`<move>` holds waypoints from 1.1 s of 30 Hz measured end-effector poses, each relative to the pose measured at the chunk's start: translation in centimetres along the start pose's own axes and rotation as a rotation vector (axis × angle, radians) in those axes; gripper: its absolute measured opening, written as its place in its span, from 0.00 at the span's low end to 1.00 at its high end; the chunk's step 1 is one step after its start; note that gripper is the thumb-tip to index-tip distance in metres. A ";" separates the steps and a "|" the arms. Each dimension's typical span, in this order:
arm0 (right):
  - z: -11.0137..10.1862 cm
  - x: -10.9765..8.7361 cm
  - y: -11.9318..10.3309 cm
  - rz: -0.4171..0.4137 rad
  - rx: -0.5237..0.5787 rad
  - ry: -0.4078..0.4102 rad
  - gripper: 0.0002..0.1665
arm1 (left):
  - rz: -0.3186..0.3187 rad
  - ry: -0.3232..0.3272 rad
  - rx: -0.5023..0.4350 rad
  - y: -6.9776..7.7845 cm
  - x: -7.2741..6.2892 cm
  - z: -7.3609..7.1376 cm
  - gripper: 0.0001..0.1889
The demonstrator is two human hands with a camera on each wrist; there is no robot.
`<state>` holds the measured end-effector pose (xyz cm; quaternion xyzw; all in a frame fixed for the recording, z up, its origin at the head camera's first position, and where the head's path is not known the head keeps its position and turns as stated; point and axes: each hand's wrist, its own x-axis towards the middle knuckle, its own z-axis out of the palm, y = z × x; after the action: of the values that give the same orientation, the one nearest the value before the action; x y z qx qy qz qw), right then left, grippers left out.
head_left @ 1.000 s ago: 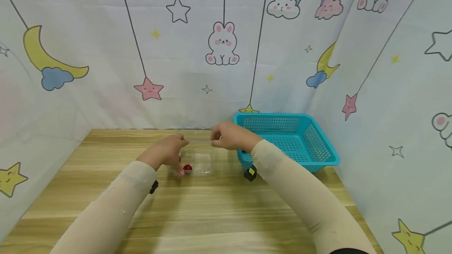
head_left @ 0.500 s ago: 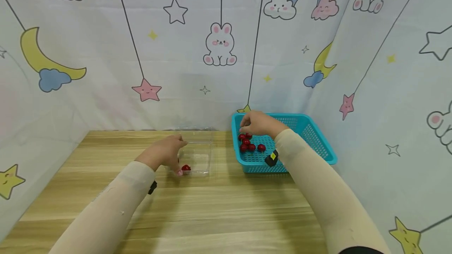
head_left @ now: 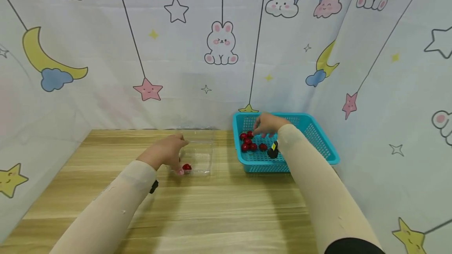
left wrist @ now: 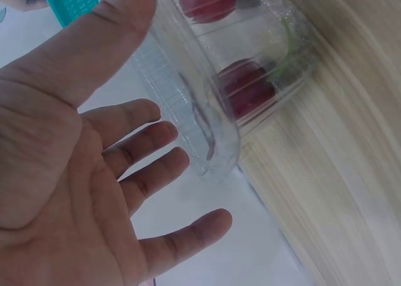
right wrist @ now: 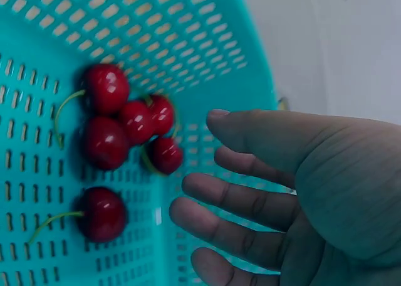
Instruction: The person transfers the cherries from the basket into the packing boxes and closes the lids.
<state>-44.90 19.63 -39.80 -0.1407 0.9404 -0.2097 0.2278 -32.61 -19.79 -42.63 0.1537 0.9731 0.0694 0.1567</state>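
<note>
On the tabletop is a clear plastic box (head_left: 203, 160) with its lid raised at the back. My left hand (head_left: 164, 150) rests at the box's left side. In the left wrist view its thumb (left wrist: 119, 22) touches the rim, while the fingers stretch out loosely behind. Red cherries (left wrist: 245, 88) with green stems lie inside the box, partly covered by the hand in the head view. My right hand (head_left: 266, 124) hovers in the blue basket (head_left: 323, 140), fingers spread and holding nothing. Several cherries (right wrist: 106, 142) lie just beyond its fingertips, at the basket's left end.
The basket stands right of the box, near the back wall, with wooden table (head_left: 226, 207) between and in front of them. A patterned white curtain (head_left: 190, 62) encloses the back and sides.
My right hand has left the box's right edge and moved over into the basket, bringing its cherries into view. My left hand has stayed at the box.
</note>
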 end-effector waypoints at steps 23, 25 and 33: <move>1.8 1.8 2.5 0.153 -0.092 -0.169 0.08 | 0.013 0.013 0.002 -0.2 0.2 0.2 0.64; 1.8 1.8 2.6 0.146 -0.134 -0.176 0.09 | 0.012 0.014 0.002 -0.2 0.2 0.2 0.64; 1.9 1.8 2.7 0.146 -0.187 -0.194 0.08 | 0.009 0.015 0.005 -0.2 0.1 0.1 0.64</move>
<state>-45.94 20.71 -43.23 -0.1120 0.9371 -0.0893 0.3183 -32.70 -19.92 -42.82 0.1580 0.9737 0.0686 0.1489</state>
